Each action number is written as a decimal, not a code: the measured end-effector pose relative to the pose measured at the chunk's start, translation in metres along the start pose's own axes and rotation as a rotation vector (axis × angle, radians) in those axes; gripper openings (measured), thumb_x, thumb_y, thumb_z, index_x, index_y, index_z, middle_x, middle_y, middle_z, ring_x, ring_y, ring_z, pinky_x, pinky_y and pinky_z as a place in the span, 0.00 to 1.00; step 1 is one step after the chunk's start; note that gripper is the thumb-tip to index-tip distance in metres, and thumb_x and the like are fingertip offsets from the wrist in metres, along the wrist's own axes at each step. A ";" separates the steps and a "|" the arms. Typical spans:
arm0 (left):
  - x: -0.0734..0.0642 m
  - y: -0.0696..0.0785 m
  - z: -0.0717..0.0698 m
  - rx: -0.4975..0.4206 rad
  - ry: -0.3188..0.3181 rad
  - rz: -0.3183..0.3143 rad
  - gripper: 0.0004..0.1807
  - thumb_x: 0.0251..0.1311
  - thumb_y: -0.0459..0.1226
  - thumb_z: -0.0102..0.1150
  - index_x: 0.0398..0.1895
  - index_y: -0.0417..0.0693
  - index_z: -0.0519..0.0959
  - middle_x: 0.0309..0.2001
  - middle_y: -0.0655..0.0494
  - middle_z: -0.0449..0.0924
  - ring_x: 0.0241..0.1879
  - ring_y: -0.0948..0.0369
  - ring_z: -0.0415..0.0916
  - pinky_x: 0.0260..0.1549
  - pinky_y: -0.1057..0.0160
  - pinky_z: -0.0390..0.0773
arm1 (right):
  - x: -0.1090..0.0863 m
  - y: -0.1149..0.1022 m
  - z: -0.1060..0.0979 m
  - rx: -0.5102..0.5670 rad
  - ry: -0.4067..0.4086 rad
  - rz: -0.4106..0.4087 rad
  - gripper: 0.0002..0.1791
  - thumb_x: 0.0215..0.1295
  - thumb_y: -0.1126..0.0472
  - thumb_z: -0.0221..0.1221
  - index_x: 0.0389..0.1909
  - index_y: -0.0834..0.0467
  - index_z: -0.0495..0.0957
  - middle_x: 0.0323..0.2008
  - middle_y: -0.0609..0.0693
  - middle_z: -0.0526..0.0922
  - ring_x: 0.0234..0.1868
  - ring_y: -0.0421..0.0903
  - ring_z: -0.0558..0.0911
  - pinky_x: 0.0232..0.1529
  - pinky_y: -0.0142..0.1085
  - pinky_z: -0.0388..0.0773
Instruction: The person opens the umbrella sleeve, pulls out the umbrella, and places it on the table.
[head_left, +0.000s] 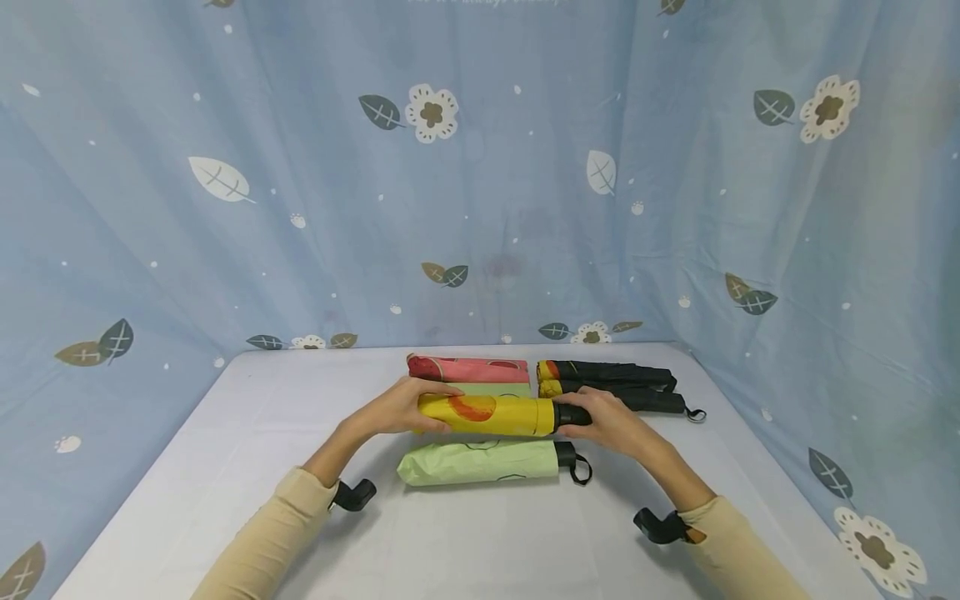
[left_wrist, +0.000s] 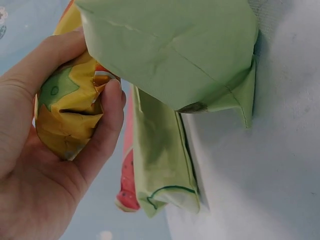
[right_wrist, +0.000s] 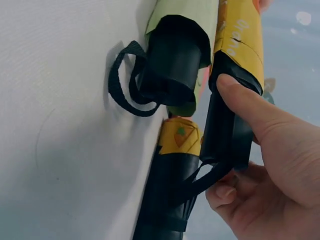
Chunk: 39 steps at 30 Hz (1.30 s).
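Observation:
A folded yellow umbrella (head_left: pixel 521 417) with an orange fruit print lies crosswise between both hands. My left hand (head_left: pixel 405 407) grips its fabric end, thumb and fingers on either side, as the left wrist view shows. Its black handle (right_wrist: pixel 227 122), which has a strap, is held by my right hand (head_left: pixel 611 423). Nearer to me lies a pale green folded umbrella (head_left: pixel 483 465) with a black handle and strap loop. Behind the yellow one, a second green umbrella (head_left: pixel 498 389) is partly hidden. Beyond that rests a pink watermelon-print umbrella (head_left: pixel 480 370).
Two black umbrellas with yellow ends lie at the back right, a farther one (head_left: pixel 615 373) and a nearer one (head_left: pixel 660 402). All are on a white-covered table (head_left: pixel 315 383). A blue patterned curtain (head_left: pixel 487 192) hangs behind and along the sides.

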<state>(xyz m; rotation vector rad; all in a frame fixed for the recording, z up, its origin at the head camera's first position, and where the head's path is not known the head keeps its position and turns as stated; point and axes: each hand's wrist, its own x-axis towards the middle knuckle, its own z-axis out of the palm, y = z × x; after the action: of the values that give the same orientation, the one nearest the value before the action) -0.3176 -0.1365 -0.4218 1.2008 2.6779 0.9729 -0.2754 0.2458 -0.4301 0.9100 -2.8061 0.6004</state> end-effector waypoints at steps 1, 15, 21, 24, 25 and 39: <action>0.000 0.000 0.000 0.000 0.000 0.005 0.30 0.48 0.49 0.75 0.58 0.62 0.80 0.49 0.63 0.83 0.29 0.67 0.66 0.28 0.70 0.66 | 0.000 0.000 0.001 -0.006 -0.006 -0.002 0.28 0.61 0.49 0.66 0.60 0.57 0.78 0.48 0.55 0.83 0.44 0.52 0.82 0.43 0.46 0.81; 0.000 -0.001 0.003 -0.011 0.009 -0.001 0.30 0.49 0.47 0.75 0.58 0.60 0.80 0.50 0.63 0.83 0.33 0.65 0.68 0.31 0.69 0.69 | -0.001 0.005 0.001 -0.034 0.066 -0.095 0.30 0.64 0.49 0.63 0.61 0.62 0.76 0.50 0.60 0.84 0.33 0.43 0.85 0.42 0.44 0.82; 0.001 -0.001 0.003 -0.018 0.019 0.017 0.30 0.48 0.48 0.75 0.58 0.60 0.80 0.50 0.62 0.83 0.32 0.65 0.69 0.30 0.69 0.69 | -0.004 0.006 0.000 -0.058 0.090 -0.095 0.30 0.64 0.49 0.63 0.62 0.61 0.76 0.50 0.58 0.84 0.38 0.46 0.86 0.43 0.43 0.83; 0.001 0.000 0.003 -0.024 0.019 0.024 0.30 0.48 0.47 0.76 0.58 0.60 0.80 0.51 0.62 0.83 0.33 0.65 0.69 0.30 0.69 0.69 | -0.006 0.006 -0.002 -0.066 0.102 -0.098 0.30 0.63 0.49 0.64 0.62 0.60 0.76 0.50 0.57 0.84 0.39 0.47 0.86 0.41 0.42 0.83; 0.001 0.000 0.003 -0.025 0.018 0.026 0.30 0.48 0.47 0.76 0.58 0.60 0.80 0.52 0.62 0.83 0.33 0.65 0.69 0.30 0.69 0.69 | -0.006 0.006 -0.002 -0.068 0.104 -0.098 0.30 0.63 0.49 0.64 0.62 0.60 0.76 0.50 0.57 0.84 0.39 0.46 0.86 0.41 0.42 0.82; -0.001 0.001 0.002 -0.017 0.015 0.021 0.31 0.49 0.47 0.75 0.59 0.60 0.79 0.53 0.60 0.83 0.33 0.65 0.68 0.30 0.69 0.68 | -0.011 0.008 -0.005 -0.077 0.154 -0.093 0.29 0.62 0.50 0.64 0.62 0.58 0.76 0.49 0.52 0.84 0.29 0.36 0.79 0.32 0.31 0.77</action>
<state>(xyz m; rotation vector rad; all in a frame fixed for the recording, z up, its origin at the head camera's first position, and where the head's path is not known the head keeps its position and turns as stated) -0.3160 -0.1354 -0.4229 1.2261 2.6676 1.0096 -0.2709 0.2592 -0.4311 0.9316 -2.6161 0.5223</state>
